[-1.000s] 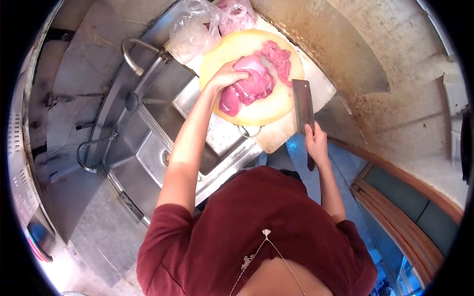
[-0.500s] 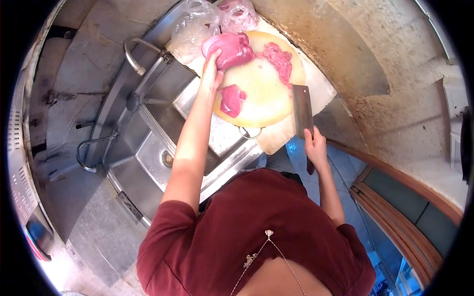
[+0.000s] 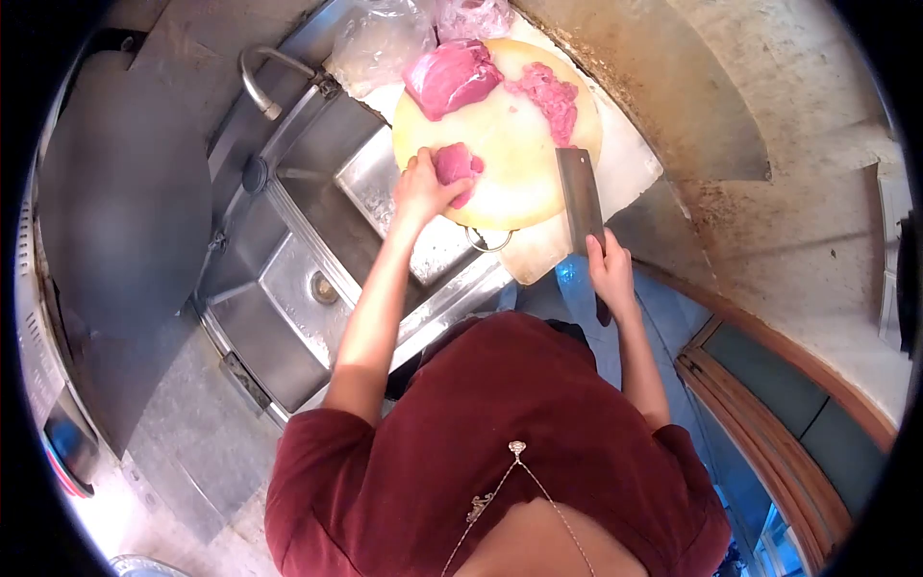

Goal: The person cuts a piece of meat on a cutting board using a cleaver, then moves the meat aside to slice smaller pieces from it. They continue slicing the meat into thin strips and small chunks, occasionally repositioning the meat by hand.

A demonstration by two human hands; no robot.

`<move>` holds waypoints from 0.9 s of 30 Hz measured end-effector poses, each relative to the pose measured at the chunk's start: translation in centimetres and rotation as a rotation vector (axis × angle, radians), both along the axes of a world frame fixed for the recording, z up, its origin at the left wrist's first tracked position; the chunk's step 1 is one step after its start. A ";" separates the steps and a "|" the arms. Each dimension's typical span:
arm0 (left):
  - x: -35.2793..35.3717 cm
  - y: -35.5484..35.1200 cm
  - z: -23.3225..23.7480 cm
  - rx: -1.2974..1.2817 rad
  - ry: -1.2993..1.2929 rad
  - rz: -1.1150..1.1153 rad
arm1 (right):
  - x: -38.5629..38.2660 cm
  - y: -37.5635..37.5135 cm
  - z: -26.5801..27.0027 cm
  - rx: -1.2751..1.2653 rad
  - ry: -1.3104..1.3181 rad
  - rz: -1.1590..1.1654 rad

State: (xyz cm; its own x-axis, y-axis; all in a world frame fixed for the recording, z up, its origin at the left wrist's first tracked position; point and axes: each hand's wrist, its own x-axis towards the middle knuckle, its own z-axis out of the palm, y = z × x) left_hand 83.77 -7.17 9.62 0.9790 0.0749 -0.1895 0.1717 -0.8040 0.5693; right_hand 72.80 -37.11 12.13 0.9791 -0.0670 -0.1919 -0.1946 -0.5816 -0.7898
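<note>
On the round yellowish cutting board point(image 3: 510, 202), my left hand point(image 3: 424, 189) has its fingers around the near left side of a small piece of meat point(image 3: 454, 163). My right hand point(image 3: 611, 272) is closed on the handle of a cleaver point(image 3: 580, 197), whose wide blade points away from me over the board's right edge. A large piece of meat point(image 3: 450, 77) lies at the board's far left. Thin-cut meat point(image 3: 552, 101) forms a loose pile at the far right, beyond the blade tip.
Left of the board is a metal double sink point(image 3: 279, 317) with a curved faucet point(image 3: 252, 82). Clear plastic bags point(image 3: 383, 43) sit behind the board. A stained wall point(image 3: 673, 87) rises at the right. A dark blurred shape point(image 3: 125, 212) fills the far left.
My left hand has let go of the large meat, which now lies on the board, and has moved nearer to me onto the small piece. The cleaver has shifted slightly left and away from me.
</note>
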 end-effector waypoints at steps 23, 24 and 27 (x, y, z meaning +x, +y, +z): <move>8.1 0.4 4.9 -0.924 0.048 0.213 | -0.6 0.0 0.5 -0.004 0.080 -0.021; 7.8 0.8 3.1 -0.726 0.023 0.181 | -0.6 -0.2 0.3 0.003 0.071 -0.027; 5.3 1.5 -0.5 -0.319 -0.079 0.122 | -1.1 -0.7 -0.4 0.017 0.067 -0.039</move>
